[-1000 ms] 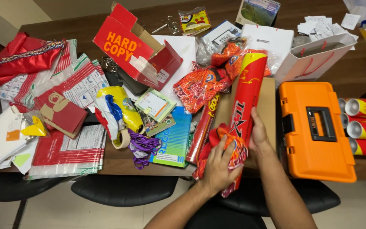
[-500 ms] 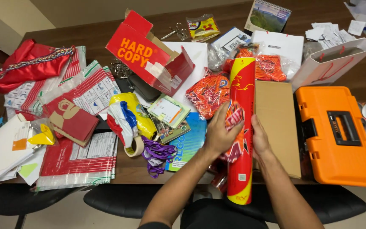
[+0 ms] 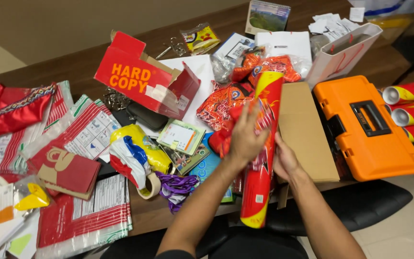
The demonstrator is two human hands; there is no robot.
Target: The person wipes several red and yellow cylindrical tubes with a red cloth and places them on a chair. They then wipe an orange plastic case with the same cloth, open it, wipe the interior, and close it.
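Note:
A long red and yellow cardboard tube [image 3: 263, 144] stands tilted over the table's front edge, its lower end past the edge. My left hand [image 3: 245, 136] lies across its upper left side, pressing a crumpled red-orange printed wrapper [image 3: 226, 103] against it. My right hand [image 3: 284, 160] grips the tube's right side lower down. A flat brown cardboard box [image 3: 305, 132] lies just right of the tube.
An orange plastic toolbox [image 3: 367, 127] sits at right, with three more red tubes [image 3: 410, 112] beyond it. An open red carton [image 3: 142, 81], red-striped mailer bags [image 3: 82, 139], a tape roll [image 3: 149, 186], purple cord [image 3: 178, 189] and a white paper bag [image 3: 343, 50] crowd the wooden table [image 3: 77, 62]. Black chairs [image 3: 360, 204] stand below.
The tube has been lifted more upright and nearer to me. My left hand slid up from its lower end to its upper part, over the wrapper. The view shifted slightly.

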